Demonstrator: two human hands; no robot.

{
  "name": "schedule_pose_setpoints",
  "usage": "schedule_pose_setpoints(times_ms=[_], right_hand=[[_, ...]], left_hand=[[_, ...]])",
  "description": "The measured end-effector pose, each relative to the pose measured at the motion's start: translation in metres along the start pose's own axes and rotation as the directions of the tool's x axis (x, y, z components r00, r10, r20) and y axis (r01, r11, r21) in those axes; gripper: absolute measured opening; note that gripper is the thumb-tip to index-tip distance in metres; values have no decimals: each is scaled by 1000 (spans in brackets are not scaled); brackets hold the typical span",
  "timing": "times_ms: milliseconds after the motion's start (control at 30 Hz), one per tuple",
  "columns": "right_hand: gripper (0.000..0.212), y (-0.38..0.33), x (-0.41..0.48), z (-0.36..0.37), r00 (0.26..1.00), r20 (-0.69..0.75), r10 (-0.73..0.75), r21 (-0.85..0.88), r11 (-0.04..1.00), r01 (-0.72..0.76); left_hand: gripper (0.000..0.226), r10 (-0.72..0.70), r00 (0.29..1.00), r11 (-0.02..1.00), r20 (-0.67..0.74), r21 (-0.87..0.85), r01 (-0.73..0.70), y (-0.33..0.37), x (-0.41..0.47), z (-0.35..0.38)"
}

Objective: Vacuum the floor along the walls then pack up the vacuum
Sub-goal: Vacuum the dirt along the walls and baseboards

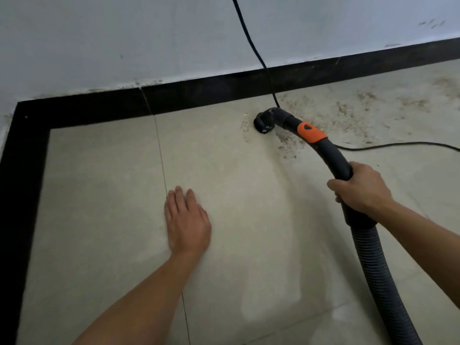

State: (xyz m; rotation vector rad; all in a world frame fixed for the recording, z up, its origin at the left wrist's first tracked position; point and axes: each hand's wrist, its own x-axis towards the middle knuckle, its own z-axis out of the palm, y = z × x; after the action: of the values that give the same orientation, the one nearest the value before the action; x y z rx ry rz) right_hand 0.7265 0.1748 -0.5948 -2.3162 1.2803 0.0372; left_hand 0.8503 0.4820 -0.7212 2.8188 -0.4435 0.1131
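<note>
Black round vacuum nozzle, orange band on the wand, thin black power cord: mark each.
Black round vacuum nozzle (261, 123): head view, its floor end.
Orange band (311, 131): head view, its middle.
Thin black power cord (246, 33): head view, its upper stretch.

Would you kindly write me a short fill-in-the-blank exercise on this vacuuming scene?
1. The right hand grips the hose, while the left hand lies ____ on the floor.
2. The band behind the nozzle is ____.
3. Most of the dirt lies to the ____ of the nozzle.
4. The skirting is ____.

Missing words: flat; orange; right; black.
</note>
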Motion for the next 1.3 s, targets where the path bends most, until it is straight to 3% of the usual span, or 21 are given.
schedule_pose_setpoints(times_ms=[367, 600, 833, 1100, 1233, 1300], right_hand=[[19, -61, 64, 11, 996, 40, -79, 76, 994, 76], [23, -86, 56, 26, 947, 133, -293, -33, 954, 300], [17, -48, 56, -21, 987, 112, -117, -2, 993, 118], [14, -20, 18, -42, 963, 218, -156, -78, 981, 177], [15, -1, 3, -41, 981, 126, -146, -109, 981, 160], [16, 3, -4, -35, 977, 147, -155, -121, 977, 174]], left_hand=[[49, -6, 1000, 999, 27, 45, 5, 1, 2, 0], [52, -11, 999, 999, 31, 39, 10, 2, 1, -3], [54, -18, 998, 999, 54, 29, 16, 2, 2, -5], [54, -15, 998, 1000, 54, 4, 15, 4, 1, -9], [57, -14, 998, 1000, 67, -13, 15, 4, 0, -11], [59, -22, 997, 1000, 72, -13, 23, 5, 1, -11]])
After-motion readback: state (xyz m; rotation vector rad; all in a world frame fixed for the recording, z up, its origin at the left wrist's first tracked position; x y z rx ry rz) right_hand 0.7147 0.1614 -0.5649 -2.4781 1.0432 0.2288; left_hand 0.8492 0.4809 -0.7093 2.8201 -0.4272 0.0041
